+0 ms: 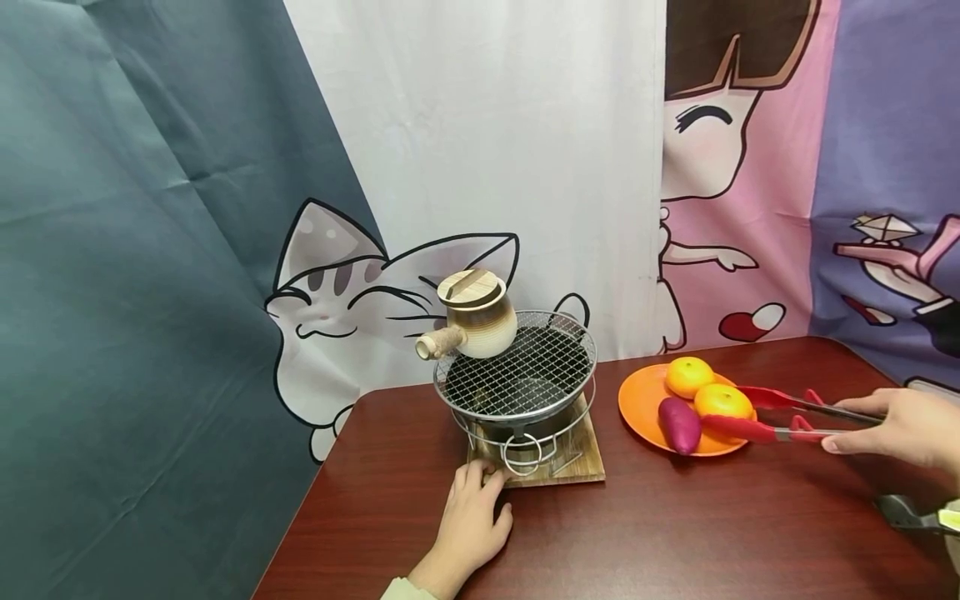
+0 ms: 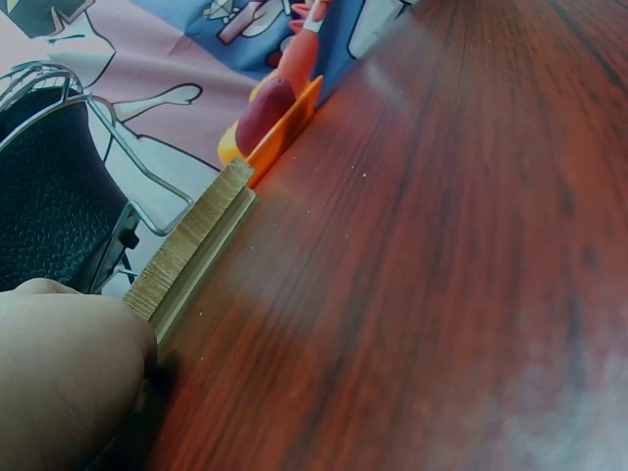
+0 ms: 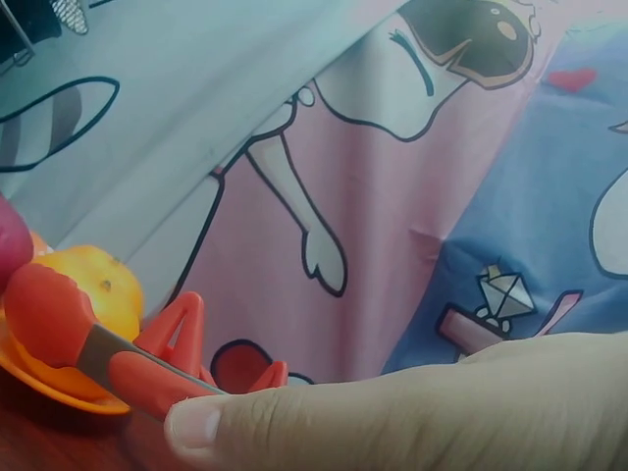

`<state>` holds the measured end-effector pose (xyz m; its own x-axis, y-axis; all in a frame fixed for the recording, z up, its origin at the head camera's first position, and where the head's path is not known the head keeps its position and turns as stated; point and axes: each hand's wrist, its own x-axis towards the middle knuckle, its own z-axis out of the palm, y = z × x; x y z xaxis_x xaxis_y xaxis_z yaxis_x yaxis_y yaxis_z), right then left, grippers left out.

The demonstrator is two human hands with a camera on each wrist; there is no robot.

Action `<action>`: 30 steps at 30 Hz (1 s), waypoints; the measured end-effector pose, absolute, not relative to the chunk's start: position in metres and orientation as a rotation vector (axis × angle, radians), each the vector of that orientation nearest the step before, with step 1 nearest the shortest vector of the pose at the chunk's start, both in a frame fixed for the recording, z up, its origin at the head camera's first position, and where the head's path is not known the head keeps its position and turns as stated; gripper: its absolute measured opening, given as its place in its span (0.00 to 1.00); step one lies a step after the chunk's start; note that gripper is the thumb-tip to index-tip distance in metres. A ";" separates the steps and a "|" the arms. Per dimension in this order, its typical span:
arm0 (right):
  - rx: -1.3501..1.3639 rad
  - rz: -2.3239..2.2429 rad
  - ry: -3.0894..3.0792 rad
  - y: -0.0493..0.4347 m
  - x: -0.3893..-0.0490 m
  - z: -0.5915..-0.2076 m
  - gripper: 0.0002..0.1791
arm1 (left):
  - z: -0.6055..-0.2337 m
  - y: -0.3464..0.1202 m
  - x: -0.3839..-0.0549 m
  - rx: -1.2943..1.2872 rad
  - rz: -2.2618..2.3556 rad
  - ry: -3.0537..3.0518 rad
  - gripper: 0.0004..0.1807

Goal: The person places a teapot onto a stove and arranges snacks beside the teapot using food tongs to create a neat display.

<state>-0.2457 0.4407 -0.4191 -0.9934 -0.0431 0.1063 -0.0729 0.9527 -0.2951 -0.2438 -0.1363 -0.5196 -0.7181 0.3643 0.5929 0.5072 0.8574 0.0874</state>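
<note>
My right hand (image 1: 911, 429) grips red-tipped metal tongs (image 1: 798, 429). Their spread tips lie on either side of the nearer orange mandarin (image 1: 722, 402); whether both touch it is hard to tell. A second mandarin (image 1: 688, 377) and a purple sweet potato (image 1: 681, 425) share the orange plate (image 1: 637, 412). My left hand (image 1: 471, 512) rests its fingers at the front left corner of a wooden board (image 1: 585, 467), thumb apart. On that board stands a round grill stove with a wire mesh (image 1: 540, 358). A lidded clay pot (image 1: 487, 329) with a side handle sits on the mesh's left part.
The reddish-brown table (image 1: 637, 533) carries the stove and plate. Behind it hangs a cartoon-printed cloth (image 1: 525, 150). Wire rings (image 1: 522, 454) stick out at the stove's front, close to my left fingers. A dark strap-like item (image 1: 907, 512) is near my right wrist.
</note>
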 end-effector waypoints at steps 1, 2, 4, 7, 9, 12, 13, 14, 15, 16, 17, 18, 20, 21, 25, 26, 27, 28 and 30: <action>0.080 0.474 -3.023 0.441 -0.246 -0.417 0.45 | -0.520 -0.136 -0.244 -0.632 -0.327 -2.452 0.23; 0.070 0.483 -3.032 0.441 -0.246 -0.416 0.46 | -0.520 -0.137 -0.244 -0.632 -0.327 -2.454 0.23; 0.070 0.477 -3.040 0.441 -0.246 -0.413 0.46 | -0.520 -0.137 -0.244 -0.632 -0.326 -2.456 0.23; 0.052 0.478 -3.034 0.440 -0.246 -0.410 0.47 | -0.521 -0.137 -0.244 -0.632 -0.328 -2.451 0.24; 0.055 0.445 -3.012 0.440 -0.246 -0.409 0.47 | -0.521 -0.137 -0.244 -0.633 -0.330 -2.443 0.24; 0.041 0.416 -2.985 0.437 -0.243 -0.406 0.49 | -0.522 -0.137 -0.244 -0.634 -0.329 -2.432 0.24; 0.041 0.396 -2.978 0.436 -0.243 -0.405 0.49 | -0.522 -0.137 -0.244 -0.634 -0.328 -2.430 0.24; 0.040 0.387 -2.974 0.434 -0.242 -0.404 0.50 | -0.522 -0.137 -0.244 -0.633 -0.329 -2.432 0.24; 0.037 0.393 -2.974 0.433 -0.241 -0.402 0.50 | -0.522 -0.137 -0.244 -0.631 -0.329 -2.435 0.24; 0.033 0.397 -2.976 0.431 -0.240 -0.400 0.51 | -0.522 -0.137 -0.244 -0.630 -0.328 -2.438 0.24; 0.025 0.412 -2.983 0.429 -0.239 -0.398 0.51 | -0.522 -0.137 -0.244 -0.629 -0.329 -2.441 0.24; 0.022 0.426 -2.988 0.427 -0.238 -0.395 0.52 | -0.522 -0.137 -0.244 -0.626 -0.330 -2.448 0.23; 0.017 0.459 -2.995 0.423 -0.236 -0.391 0.52 | -0.521 -0.137 -0.243 -0.625 -0.330 -2.456 0.24; 0.016 0.468 -2.998 0.420 -0.236 -0.389 0.52 | -0.521 -0.137 -0.243 -0.625 -0.329 -2.457 0.24; 0.038 0.459 -2.963 0.413 -0.234 -0.387 0.52 | -0.521 -0.137 -0.243 -0.630 -0.324 -2.459 0.24; 0.043 0.452 -2.953 0.411 -0.234 -0.387 0.52 | -0.521 -0.137 -0.243 -0.632 -0.323 -2.457 0.25; 0.046 0.443 -2.942 0.410 -0.234 -0.387 0.52 | -0.521 -0.136 -0.243 -0.634 -0.321 -2.455 0.25; 0.050 0.437 -2.931 0.409 -0.233 -0.387 0.52 | -0.521 -0.136 -0.243 -0.636 -0.319 -2.452 0.25; 0.054 0.423 -2.920 0.407 -0.233 -0.387 0.51 | -0.521 -0.136 -0.244 -0.643 -0.317 -2.444 0.25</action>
